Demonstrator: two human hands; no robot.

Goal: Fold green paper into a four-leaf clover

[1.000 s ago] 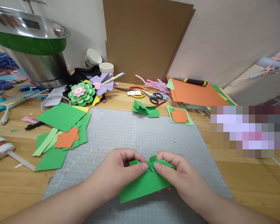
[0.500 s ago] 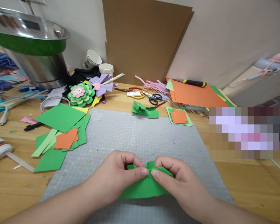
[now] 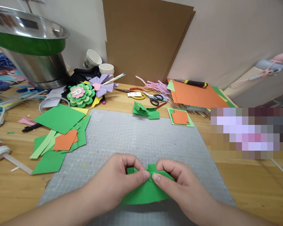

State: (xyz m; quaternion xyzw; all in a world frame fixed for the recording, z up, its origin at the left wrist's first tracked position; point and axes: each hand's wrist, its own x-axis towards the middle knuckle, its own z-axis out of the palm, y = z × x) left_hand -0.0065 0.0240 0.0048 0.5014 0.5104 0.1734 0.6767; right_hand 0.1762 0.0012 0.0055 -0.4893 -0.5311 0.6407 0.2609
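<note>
A folded sheet of green paper [image 3: 146,194] is held low over the grey cutting mat [image 3: 113,138]. My left hand [image 3: 122,179] pinches its upper edge between thumb and fingers. Close beside it, my right hand [image 3: 179,179] pinches the same edge, with the two thumbs almost meeting. A small green tab stands up between the hands. Parts of the paper are hidden under the fingers. Farther back, a folded green paper piece [image 3: 146,111] lies at the mat's far edge, with a small stack of orange and green paper squares [image 3: 180,117] to its right.
Left are green sheets [image 3: 58,117], orange pieces [image 3: 66,140] and a glue gun [image 3: 0,150]. At the back lie scissors [image 3: 154,99], paper flowers [image 3: 80,94], paper cups [image 3: 106,68] and a utility knife [image 3: 195,83] on orange paper [image 3: 198,94]. Brown cardboard [image 3: 143,37] leans on the wall.
Both hands keep their pinch on the green paper, and its lower edge has dropped slightly. The whole view has shifted a little.
</note>
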